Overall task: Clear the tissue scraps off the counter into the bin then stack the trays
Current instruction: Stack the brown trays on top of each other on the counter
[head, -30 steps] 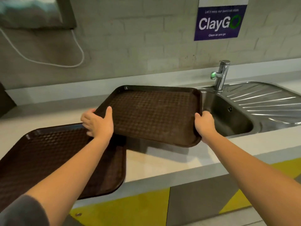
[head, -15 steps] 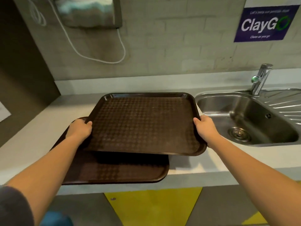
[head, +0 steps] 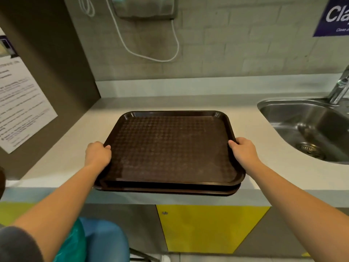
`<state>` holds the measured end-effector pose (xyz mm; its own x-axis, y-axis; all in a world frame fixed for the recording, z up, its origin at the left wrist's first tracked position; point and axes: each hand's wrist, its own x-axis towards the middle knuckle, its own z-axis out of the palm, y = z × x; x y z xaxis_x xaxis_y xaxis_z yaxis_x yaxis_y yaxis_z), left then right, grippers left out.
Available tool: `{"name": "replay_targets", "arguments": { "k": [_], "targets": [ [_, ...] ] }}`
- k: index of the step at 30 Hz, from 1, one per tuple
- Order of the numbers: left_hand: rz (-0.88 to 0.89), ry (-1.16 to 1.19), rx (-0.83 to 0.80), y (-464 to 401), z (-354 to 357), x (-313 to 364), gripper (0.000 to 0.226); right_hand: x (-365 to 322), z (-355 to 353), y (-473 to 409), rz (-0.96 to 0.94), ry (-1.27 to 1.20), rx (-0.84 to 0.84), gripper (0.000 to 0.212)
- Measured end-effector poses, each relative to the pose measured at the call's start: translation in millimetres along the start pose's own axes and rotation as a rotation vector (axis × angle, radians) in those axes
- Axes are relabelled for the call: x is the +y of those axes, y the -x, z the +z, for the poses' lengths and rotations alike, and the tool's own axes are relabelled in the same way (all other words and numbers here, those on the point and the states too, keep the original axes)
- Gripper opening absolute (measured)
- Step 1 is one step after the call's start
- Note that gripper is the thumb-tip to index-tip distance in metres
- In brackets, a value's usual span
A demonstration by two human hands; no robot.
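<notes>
A dark brown textured tray [head: 170, 146] lies directly over a second brown tray [head: 170, 190], of which only the front rim shows beneath it. Both sit at the front edge of the pale counter [head: 253, 129]. My left hand [head: 97, 155] grips the upper tray's left rim, thumb on top. My right hand [head: 244, 153] grips its right rim the same way. A blue bin with a green liner [head: 90, 241] stands on the floor at the lower left. I see no tissue scraps on the counter.
A steel sink [head: 311, 129] with a tap [head: 340, 87] is set into the counter at the right. A brown side panel with a paper notice [head: 20, 103] closes the left. A wall dispenser [head: 145, 6] with a white cable hangs above. Yellow cabinet doors [head: 207, 227] sit below.
Both hands carried the upper tray left and down until it lines up over the lower tray. The view turned left, so the sink now sits at the right edge.
</notes>
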<state>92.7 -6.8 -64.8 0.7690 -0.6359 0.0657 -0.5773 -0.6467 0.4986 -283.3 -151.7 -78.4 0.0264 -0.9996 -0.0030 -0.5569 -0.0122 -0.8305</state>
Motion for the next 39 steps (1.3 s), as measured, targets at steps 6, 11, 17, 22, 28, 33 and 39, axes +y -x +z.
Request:
{"name": "replay_targets", "arguments": {
  "k": [6, 11, 17, 22, 28, 33, 39],
  "targets": [
    [0.043, -0.068, -0.003, 6, 1, -24, 0.032, 10, 15, 14, -0.071, 0.119, 0.083, 0.037],
    [0.101, 0.039, -0.056, 12, 2, -26, 0.020, 8, 15, 27, -0.080, 0.432, 0.060, 0.036],
    [0.097, 0.098, -0.084, 12, 8, -29, 0.027, 3, 21, 35, 0.058, 0.590, 0.028, 0.042],
    [0.024, 0.192, -0.045, 12, 12, -35, 0.027, 4, 22, 41, 0.056, 0.606, 0.055, 0.047],
    [-0.016, -0.037, -0.184, 5, 11, -39, 0.040, 2, 21, 48, 0.104, 0.584, 0.054, 0.044],
    [-0.024, 0.080, -0.137, -1, 20, -45, 0.021, 6, 22, 41, 0.106, 0.534, 0.052, 0.029],
    [-0.045, 0.104, -0.086, -32, 29, -32, 0.022, -3, 34, -3, 0.079, 0.463, 0.046, 0.034]
  ]
}}
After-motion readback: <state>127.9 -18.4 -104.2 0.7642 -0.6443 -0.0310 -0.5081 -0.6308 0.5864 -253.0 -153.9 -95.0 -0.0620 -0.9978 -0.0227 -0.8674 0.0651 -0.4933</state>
